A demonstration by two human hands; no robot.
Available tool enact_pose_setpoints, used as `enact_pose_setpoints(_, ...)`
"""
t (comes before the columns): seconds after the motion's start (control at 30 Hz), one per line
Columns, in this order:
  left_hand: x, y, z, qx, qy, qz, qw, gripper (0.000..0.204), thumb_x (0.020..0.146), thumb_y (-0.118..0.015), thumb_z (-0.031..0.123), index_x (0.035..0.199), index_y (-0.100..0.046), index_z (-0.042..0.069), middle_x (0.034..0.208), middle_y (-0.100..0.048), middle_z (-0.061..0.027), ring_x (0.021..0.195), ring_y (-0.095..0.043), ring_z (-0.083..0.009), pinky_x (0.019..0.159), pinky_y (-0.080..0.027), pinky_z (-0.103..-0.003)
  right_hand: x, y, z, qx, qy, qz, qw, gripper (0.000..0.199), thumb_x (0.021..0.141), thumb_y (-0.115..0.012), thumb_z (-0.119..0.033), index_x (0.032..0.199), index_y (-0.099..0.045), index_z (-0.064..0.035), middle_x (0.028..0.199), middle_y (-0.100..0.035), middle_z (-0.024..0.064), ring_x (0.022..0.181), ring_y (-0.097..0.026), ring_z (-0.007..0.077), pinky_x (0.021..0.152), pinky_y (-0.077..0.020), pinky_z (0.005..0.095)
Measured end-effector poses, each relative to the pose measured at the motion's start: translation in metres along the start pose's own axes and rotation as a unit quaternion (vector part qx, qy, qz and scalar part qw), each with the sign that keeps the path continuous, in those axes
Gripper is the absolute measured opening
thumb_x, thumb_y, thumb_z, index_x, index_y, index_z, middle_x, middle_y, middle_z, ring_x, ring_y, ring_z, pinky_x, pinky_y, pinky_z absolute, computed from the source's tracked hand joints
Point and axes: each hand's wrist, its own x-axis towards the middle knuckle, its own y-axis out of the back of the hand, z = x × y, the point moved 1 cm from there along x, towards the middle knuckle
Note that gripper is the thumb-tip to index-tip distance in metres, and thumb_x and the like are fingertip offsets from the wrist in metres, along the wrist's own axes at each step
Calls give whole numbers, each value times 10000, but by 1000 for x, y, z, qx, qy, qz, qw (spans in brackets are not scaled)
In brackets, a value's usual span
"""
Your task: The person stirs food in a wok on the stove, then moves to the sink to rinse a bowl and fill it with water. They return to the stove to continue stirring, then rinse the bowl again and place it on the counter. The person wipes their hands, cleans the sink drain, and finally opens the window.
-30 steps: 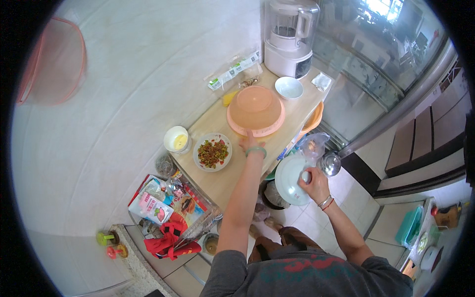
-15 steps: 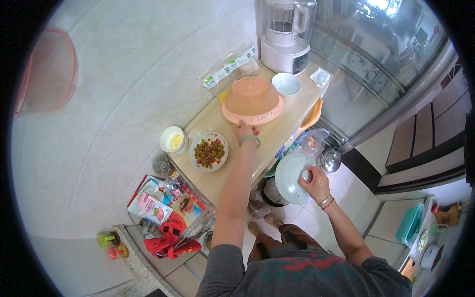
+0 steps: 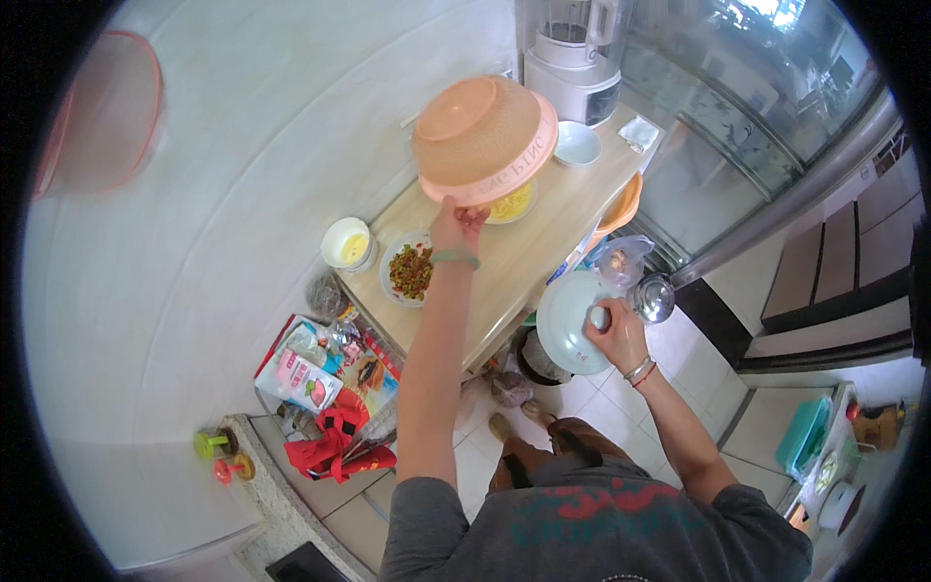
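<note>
Fisheye view from the head, looking steeply down, near both hands (image 3: 458, 229) (image 3: 619, 337), tabletop (image 3: 514, 262) ahead

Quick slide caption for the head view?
Left hand holds an inverted pink plastic basket over yellow shredded food; right hand, a round pale knobbed lid.

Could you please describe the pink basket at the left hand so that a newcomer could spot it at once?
Find the pale wooden counter and the white blender at its far end. Nearer, the left hand holds the pink basket tilted by its rim. Unlike the small white bowl to its right, it is upside down and larger.
</note>
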Motion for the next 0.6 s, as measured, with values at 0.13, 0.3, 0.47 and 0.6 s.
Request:
enact_pose_setpoints(0.13,-97,31,58,13,-57,-89,994,178,972,-476,241,876,-534,103,676,-493,38,566,-423,-80,542,-370,-248,9,0,-20,12,45,-7,999,276,688,-702,-157,903,-587,-26,847,-590,147,682,-607,310,598,-515,388)
enact_pose_setpoints(0.3,-240,131,103,74,-152,103,980,211,981,-450,270,875,-538,110,603,-435,53,470,-331,-59,439,-279,-228,16,-28,-46,29,112,-37,993,275,689,-701,-157,900,-577,-31,850,-591,145,699,-604,328,602,-512,393)
enact_pose_setpoints(0.47,-356,243,97,89,-187,297,932,227,986,-418,263,903,-532,85,620,-459,29,476,-351,-66,429,-337,-232,9,-63,-87,50,171,-97,979,265,701,-687,-148,914,-575,-38,851,-584,141,733,-603,327,626,-509,398)
enact_pose_setpoints(0.6,-383,314,72,94,-194,400,891,243,988,-405,275,895,-517,79,636,-471,10,482,-366,-79,423,-367,-247,-6,-88,-118,72,214,-125,966,265,701,-689,-152,912,-575,-38,848,-584,149,730,-601,334,622,-506,406)
